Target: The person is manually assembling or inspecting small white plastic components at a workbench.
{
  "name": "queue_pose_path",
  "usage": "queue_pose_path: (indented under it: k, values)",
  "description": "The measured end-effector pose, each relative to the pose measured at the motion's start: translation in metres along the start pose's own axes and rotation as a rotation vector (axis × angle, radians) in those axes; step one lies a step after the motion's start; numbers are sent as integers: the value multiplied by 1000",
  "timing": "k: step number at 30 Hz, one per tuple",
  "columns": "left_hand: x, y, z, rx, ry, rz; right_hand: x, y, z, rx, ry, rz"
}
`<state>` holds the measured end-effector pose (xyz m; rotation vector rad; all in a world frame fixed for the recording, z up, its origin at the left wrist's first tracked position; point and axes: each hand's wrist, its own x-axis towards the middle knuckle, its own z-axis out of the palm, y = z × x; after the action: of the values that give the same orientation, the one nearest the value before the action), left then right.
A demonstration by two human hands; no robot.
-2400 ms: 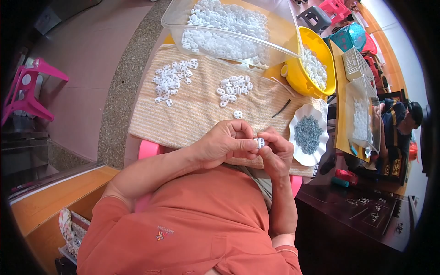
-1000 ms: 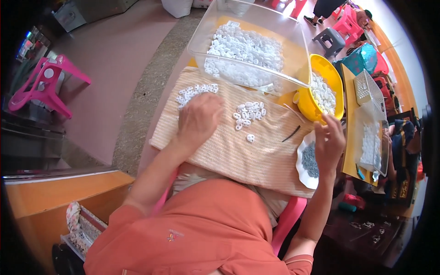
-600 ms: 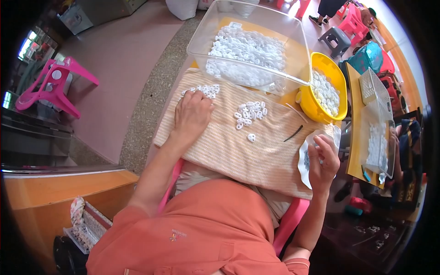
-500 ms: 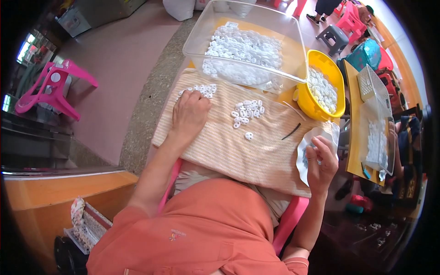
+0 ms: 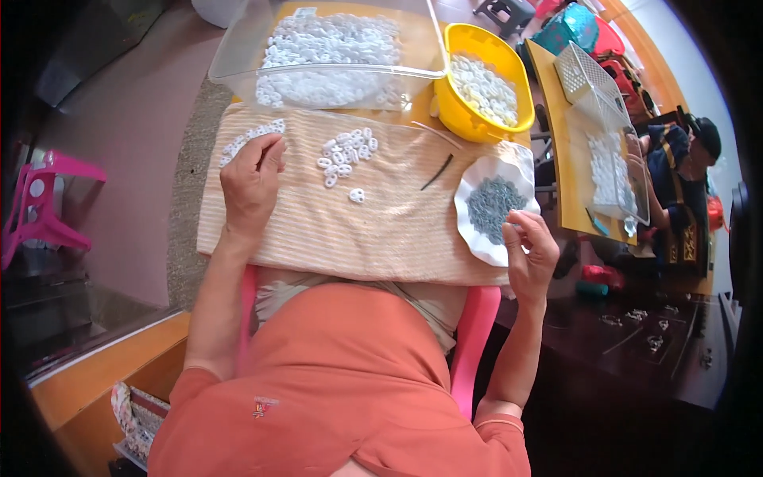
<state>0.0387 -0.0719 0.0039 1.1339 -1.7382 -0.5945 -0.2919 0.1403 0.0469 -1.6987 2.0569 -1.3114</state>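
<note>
My left hand (image 5: pixel 251 187) is raised over the striped cloth (image 5: pixel 381 230) with its fingers drawn together; whatever they hold is hidden. Just beyond it lies a row of small white plastic pieces with holes (image 5: pixel 256 137). A loose group of the same white pieces (image 5: pixel 347 153) is to the right, and a single piece (image 5: pixel 357 195) sits nearer me. At the right, my right hand (image 5: pixel 531 253) pinches thumb and forefinger together by the rim of a white wavy-edged dish (image 5: pixel 470 236). Small grey metal-looking parts (image 5: pixel 494 205) fill the dish's middle. Anything in that pinch is too small to make out.
Behind the cloth stand a clear plastic bin (image 5: pixel 230 67) of white pieces and a yellow tub (image 5: pixel 477 131) of off-white pieces. A dark thin strip (image 5: pixel 437 172) lies on the cloth. Another person (image 5: pixel 675 171) sits at a side table (image 5: pixel 568 191). A pink stool (image 5: pixel 49 187) stands left.
My left hand has lifted off the row of white pieces and come nearer me. My right hand has drawn back toward the dish's near edge, uncovering the grey parts. The view has shifted right.
</note>
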Motion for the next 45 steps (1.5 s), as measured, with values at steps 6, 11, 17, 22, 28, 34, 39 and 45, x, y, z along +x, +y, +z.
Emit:
queue_pose_path:
  k: [6, 11, 17, 22, 28, 34, 39, 45]
  values:
    - [-8, 9, 11, -454, -132, -308, -17, 1, 0, -218, -68, -26]
    - [-10, 1, 13, -689, -230, -379, -23, 1, 5, -288, -68, -15]
    - [-11, 9, 14, -746, -261, -380, -20, -16, 17, -597, -222, -63]
    - [-13, 8, 13, -755, -306, -381, -16, -21, 23, -645, -276, -92]
    - [-14, 11, 13, -757, -341, -377, -17, -19, 29, -584, -236, -98]
    - [-14, 13, 13, -734, -344, -370, -18, -17, 32, -596, -171, -118]
    - [-17, 19, 13, -737, -350, -383, -18, -15, 34, -596, -207, -107]
    - [-20, 22, 14, -726, -389, -389, -17, -19, 36, -610, -197, -97]
